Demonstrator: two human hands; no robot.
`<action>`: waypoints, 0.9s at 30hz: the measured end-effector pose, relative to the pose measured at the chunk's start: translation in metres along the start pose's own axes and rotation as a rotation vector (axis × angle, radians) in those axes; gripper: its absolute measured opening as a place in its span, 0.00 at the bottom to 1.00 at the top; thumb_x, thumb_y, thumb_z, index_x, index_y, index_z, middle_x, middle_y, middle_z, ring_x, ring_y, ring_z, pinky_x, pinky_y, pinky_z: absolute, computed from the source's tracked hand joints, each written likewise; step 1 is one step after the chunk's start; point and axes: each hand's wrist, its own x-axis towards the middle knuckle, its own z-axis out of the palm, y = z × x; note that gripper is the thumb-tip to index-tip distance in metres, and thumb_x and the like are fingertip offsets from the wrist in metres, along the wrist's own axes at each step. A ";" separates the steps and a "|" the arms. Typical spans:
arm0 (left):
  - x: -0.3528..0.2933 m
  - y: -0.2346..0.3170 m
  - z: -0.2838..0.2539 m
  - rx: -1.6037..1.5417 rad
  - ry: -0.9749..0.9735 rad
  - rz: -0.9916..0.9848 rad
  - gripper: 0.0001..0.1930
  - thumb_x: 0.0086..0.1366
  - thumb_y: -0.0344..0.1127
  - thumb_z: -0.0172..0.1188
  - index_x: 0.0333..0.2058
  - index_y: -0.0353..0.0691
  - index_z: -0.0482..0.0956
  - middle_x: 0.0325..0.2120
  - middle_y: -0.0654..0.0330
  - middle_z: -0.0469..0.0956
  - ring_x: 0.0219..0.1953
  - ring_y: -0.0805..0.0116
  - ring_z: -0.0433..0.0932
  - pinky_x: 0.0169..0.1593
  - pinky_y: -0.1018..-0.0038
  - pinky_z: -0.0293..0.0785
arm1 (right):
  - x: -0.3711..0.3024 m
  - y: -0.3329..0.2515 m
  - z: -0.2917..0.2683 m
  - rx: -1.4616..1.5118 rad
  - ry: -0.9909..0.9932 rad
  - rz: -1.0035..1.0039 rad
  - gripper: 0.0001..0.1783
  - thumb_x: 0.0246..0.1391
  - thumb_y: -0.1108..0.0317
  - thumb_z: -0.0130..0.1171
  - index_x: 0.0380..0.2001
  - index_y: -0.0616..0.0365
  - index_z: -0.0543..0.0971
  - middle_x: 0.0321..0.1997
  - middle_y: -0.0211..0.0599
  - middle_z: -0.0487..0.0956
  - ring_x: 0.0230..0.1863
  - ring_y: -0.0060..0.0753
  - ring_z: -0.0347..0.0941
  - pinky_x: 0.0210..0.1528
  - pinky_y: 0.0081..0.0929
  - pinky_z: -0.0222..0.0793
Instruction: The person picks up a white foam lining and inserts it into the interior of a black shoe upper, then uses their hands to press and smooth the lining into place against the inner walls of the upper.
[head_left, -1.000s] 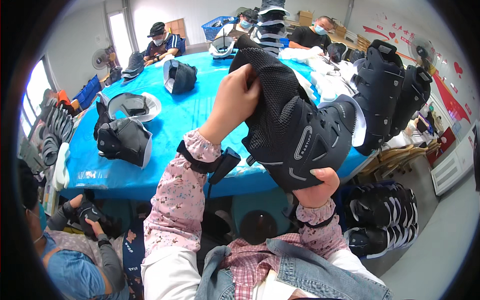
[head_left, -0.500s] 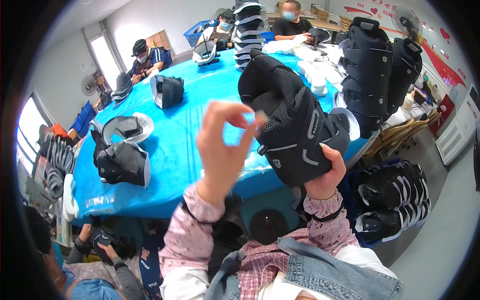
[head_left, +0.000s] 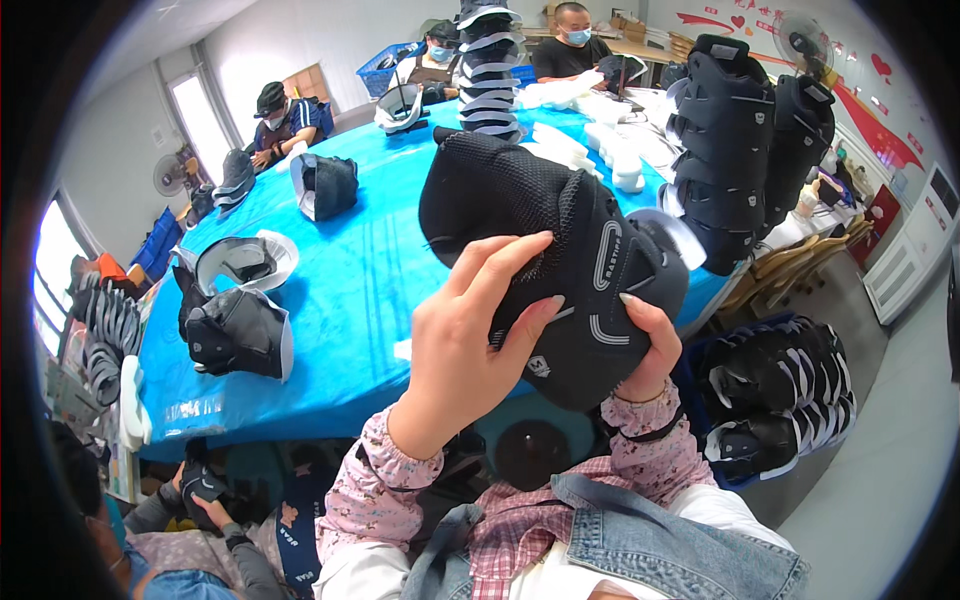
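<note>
Above the near edge of the table I hold a black shoe upper with a mesh collar and pale grey trim lines, tilted toward me. My right hand grips its lower right side, the thumb lying on the front face and the other fingers mostly hidden behind. My left hand is on the near left side, with fingertips against the mesh and the thumb by a seam. Whether anything small sits under those fingertips is hidden.
A blue-covered table carries loose uppers on the left. Tall stacks of black uppers stand at the right. On the floor, a crate holds more uppers. A co-worker sits at lower left; others sit across the table.
My left hand, earlier raised in a pinch in front of the upper, has come onto its mesh side. The upper has shifted slightly left and down, still in my right hand.
</note>
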 end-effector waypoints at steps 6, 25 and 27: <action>-0.002 0.004 -0.009 0.163 -0.072 0.057 0.26 0.46 0.40 0.68 0.45 0.39 0.75 0.32 0.58 0.76 0.31 0.59 0.77 0.32 0.72 0.72 | -0.009 0.009 0.012 -0.010 -0.067 -0.120 0.25 0.46 0.73 0.48 0.51 0.65 0.66 0.47 0.45 0.74 0.46 0.37 0.73 0.50 0.32 0.70; -0.005 -0.023 -0.008 -0.156 -0.222 0.014 0.20 0.49 0.43 0.68 0.34 0.33 0.77 0.27 0.57 0.79 0.27 0.69 0.77 0.31 0.77 0.72 | -0.016 0.018 -0.004 -0.220 -0.117 -0.212 0.23 0.53 0.74 0.53 0.53 0.62 0.66 0.50 0.39 0.72 0.48 0.31 0.71 0.50 0.28 0.68; -0.006 -0.020 -0.011 -0.332 -0.318 -0.156 0.20 0.49 0.42 0.69 0.33 0.31 0.77 0.26 0.60 0.78 0.27 0.76 0.75 0.30 0.79 0.71 | -0.012 0.016 -0.015 -0.384 -0.126 -0.211 0.23 0.53 0.74 0.54 0.53 0.62 0.67 0.50 0.37 0.72 0.48 0.29 0.70 0.50 0.27 0.67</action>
